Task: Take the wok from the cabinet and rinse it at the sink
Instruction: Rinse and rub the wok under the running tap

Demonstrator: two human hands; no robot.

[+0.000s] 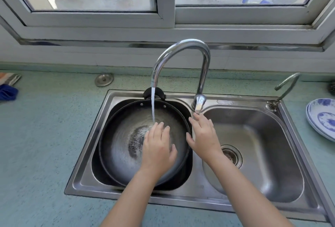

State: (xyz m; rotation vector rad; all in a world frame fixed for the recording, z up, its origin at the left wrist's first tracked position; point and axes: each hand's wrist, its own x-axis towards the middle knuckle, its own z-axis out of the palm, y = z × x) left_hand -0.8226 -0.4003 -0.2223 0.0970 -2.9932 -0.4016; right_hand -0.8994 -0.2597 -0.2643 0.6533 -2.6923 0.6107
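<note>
Neither hand grasps anything. The left hand (pixel 158 147) lies flat, palm down and fingers spread, inside the round dark metal wok (pixel 119 145), its fingertips close to where the water lands. The right hand (pixel 204 134) is also spread and loose, held over the wok's right rim and the divider between the two basins, fingertips just below the tap lever; whether it touches the rim cannot be told.

The wok sits in the left basin of the stainless steel double sink (pixel 181 196), nearly filling it, with its black loop handle (pixel 159 93) resting toward the back edge. A thin stream of water (pixel 153 107) falls from the curved chrome gooseneck faucet (pixel 181 45) into the wok, wetting the dull centre.

The right basin holds only its round drain strainer (pixel 231 154). A smaller grey tap (pixel 286 87) stands at the sink's back right corner. On the pale green speckled countertop (pixel 45 136), blue-and-white patterned plates (pixel 322 118) are stacked at the far right, a blue cloth (pixel 7 91) lies at the far left, and a round metal cap (pixel 103 79) sits behind the sink.
</note>
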